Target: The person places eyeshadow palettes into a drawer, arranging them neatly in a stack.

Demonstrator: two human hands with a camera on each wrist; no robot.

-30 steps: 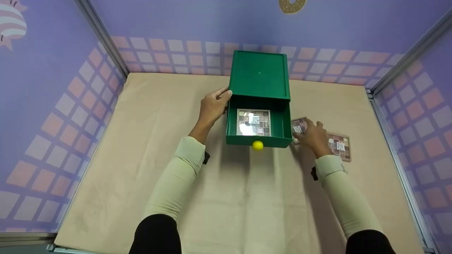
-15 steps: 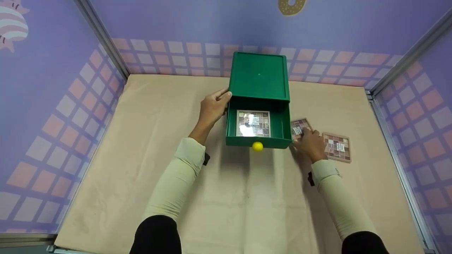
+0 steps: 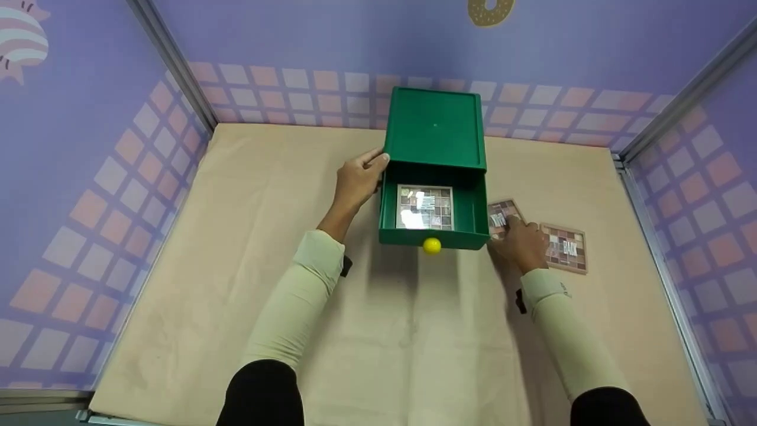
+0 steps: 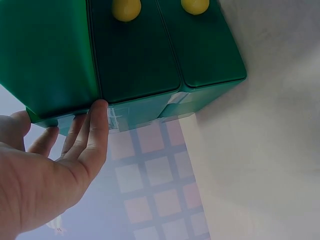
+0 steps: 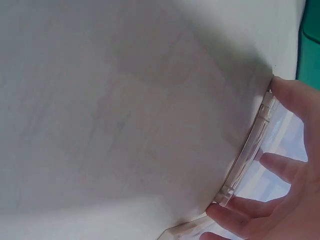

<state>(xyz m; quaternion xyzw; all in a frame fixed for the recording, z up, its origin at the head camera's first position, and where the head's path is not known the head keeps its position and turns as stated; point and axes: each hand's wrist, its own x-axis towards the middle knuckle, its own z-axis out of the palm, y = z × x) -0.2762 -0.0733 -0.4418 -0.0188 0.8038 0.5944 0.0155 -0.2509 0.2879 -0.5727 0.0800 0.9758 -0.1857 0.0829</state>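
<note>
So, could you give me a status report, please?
Left hand touching green cabinet; right hand gripping patterned case; second case close by; drawer open, nothing evidently blocking.

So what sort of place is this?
Probably a purpose-built test or recording booth, not a lived-in room: printed panels stand on the left, back and right, metal posts run up the rear corners, and a creased beige cover lies between them.

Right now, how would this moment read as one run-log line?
left hand: touching green cabinet | right hand: gripping patterned case on table | open top drawer: second case inside | third case: on table
</note>
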